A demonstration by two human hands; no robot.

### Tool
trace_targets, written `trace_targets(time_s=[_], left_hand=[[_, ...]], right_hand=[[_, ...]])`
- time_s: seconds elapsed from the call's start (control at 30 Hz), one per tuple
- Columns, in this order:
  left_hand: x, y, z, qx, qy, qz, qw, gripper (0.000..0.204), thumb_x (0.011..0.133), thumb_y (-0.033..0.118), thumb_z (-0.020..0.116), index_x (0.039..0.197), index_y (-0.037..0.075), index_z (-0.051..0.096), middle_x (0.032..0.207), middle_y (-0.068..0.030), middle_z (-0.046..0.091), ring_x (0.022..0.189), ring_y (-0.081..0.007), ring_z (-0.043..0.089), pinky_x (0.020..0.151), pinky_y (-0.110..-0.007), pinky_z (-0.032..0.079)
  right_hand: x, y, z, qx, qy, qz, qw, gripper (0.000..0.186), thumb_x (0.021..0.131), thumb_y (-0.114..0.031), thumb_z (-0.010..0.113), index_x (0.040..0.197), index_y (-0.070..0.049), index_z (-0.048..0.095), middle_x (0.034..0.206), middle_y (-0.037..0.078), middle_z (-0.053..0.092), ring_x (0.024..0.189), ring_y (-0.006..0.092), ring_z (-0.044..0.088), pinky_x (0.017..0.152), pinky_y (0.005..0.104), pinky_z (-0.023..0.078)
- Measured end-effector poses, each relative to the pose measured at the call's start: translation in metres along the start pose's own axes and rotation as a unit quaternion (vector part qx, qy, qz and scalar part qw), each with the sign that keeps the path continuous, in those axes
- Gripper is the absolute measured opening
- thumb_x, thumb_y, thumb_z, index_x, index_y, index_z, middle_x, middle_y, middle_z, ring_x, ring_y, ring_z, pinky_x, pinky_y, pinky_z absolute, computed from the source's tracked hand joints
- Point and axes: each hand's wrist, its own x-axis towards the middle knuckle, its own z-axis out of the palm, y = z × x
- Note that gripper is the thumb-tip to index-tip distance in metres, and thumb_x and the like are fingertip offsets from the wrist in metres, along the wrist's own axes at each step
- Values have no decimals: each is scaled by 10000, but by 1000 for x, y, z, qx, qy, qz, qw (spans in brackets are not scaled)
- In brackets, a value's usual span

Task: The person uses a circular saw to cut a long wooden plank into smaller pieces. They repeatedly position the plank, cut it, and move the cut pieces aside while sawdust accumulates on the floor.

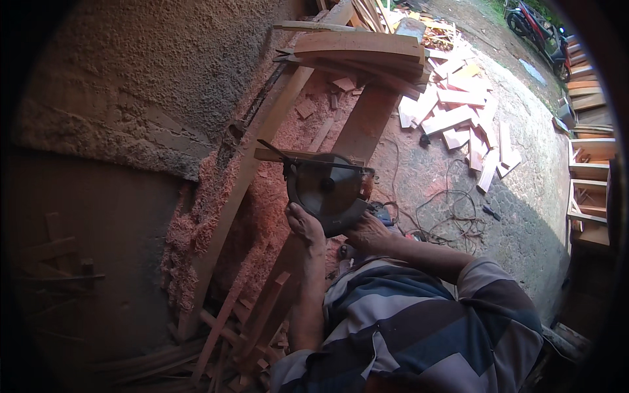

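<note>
Both of my hands hold a circular saw in front of my body, its round blade facing up toward me. My left hand closes on the lower left rim of its dark guard. On the lower right side, my right hand is wrapped around the saw's body, its fingers partly hidden beneath. The flat base edge of the saw lies along the far side of the blade. Just beyond it a narrow wooden strip sticks out to the left.
Long timber beams and a wide plank run away from me over reddish shavings. Stacked boards lie across their far end. Cut wood pieces and a tangled cable cover the floor at right. A rough wall stands left.
</note>
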Motion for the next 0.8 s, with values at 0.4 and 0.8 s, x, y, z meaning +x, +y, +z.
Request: trace_targets(time_s=[0.4, 0.8], left_hand=[[5, 2, 4, -37, -15, -6, 999, 574, 1075, 403, 402, 1225, -133, 541, 1213, -290, 593, 1072, -347, 597, 956, -413, 461], [5, 2, 11, 10, 29, 12, 999, 552, 1063, 391, 428, 1214, -122, 569, 1208, -293, 606, 1077, -363, 607, 952, -427, 466]], right_hand=[[-34, 55, -74, 372, 145, 353, 846, 213, 934, -130, 644, 1125, -36, 640, 884, 105, 694, 820, 182, 673, 746, 329, 521], [-42, 91, -33, 413, 147, 230, 869, 357, 851, 45, 554, 1175, -48, 670, 1070, 129, 646, 936, 218, 667, 786, 317, 549]])
